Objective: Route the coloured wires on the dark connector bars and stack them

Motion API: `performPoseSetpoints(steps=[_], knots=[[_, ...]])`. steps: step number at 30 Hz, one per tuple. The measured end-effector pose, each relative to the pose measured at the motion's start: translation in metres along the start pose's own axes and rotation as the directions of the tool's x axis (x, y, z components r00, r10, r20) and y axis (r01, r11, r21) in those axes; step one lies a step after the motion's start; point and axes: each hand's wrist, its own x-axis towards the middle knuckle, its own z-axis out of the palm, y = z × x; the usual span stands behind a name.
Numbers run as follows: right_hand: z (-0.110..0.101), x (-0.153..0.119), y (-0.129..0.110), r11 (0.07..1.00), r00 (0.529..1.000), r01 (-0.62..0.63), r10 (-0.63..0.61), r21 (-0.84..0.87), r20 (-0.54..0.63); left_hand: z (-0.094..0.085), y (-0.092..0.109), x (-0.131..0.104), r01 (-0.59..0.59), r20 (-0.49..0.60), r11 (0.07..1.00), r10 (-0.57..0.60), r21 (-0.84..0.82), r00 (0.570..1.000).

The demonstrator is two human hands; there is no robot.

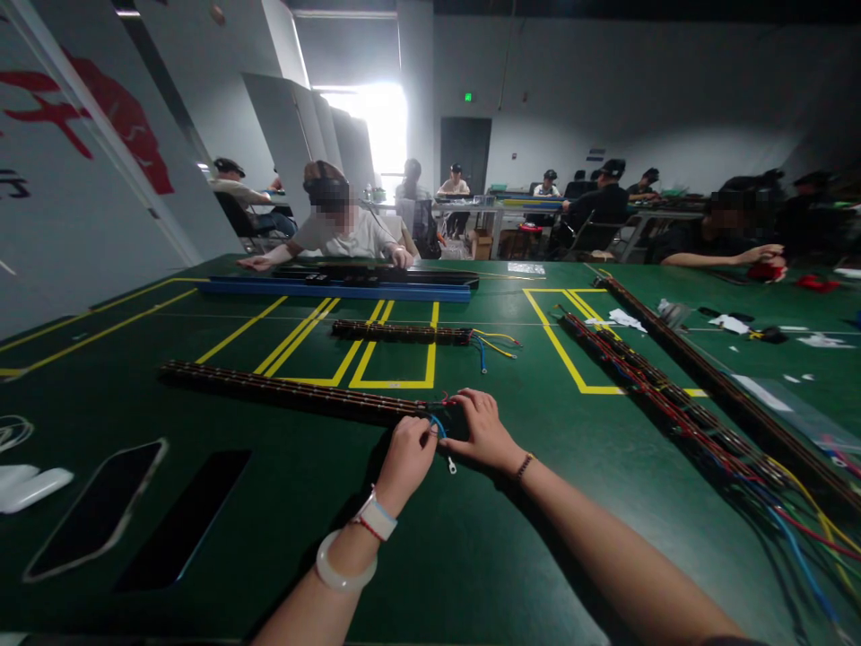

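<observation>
A long dark wire harness with light bands along it lies across the table, its right end at my hands. My left hand is closed at that end, its thumb and fingers pinched by a blue wire. The wire bends down to a metal ring terminal. My right hand is open just to the right, thumb and fingers spread. Its thumb is close to the blue wire, and its fingertips are near short red wire ends. The exact contact at the fingertips is partly hidden.
A shorter harness lies behind, inside yellow tape lines. Long harnesses with loose coloured wires run along the right. Two phones and a white case are at left. Across the table, a person sits behind a blue rail.
</observation>
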Motion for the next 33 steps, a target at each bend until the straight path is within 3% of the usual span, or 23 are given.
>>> performPoseSetpoints(steps=[6,12,16,25,30,33], knots=[[-0.001,0.002,0.001,0.994,0.993,-0.105,0.103,0.018,0.063,-0.001,0.001,0.0,0.043,0.04,0.998,-0.041,-0.046,0.998],[-0.004,0.004,-0.007,0.991,0.985,-0.11,0.099,0.072,0.138,0.001,0.001,0.0,0.083,0.077,0.991,-0.076,-0.101,0.994],[-0.003,0.006,-0.013,0.99,0.988,-0.07,0.051,0.124,0.148,0.004,-0.001,0.0,0.159,0.142,0.961,-0.129,-0.225,0.982],[-0.011,0.011,-0.023,0.997,0.994,0.037,-0.029,-0.07,0.109,0.016,-0.007,0.0,0.405,0.369,0.707,-0.215,-0.58,0.904],[-0.015,0.012,-0.034,0.955,0.985,0.151,-0.124,-0.256,0.117,0.017,-0.001,-0.001,0.534,0.471,0.495,-0.257,-0.686,0.844],[-0.016,0.012,-0.036,0.926,0.957,0.263,-0.216,-0.272,0.191,0.016,0.002,-0.002,0.579,0.509,0.432,-0.277,-0.691,0.815]])
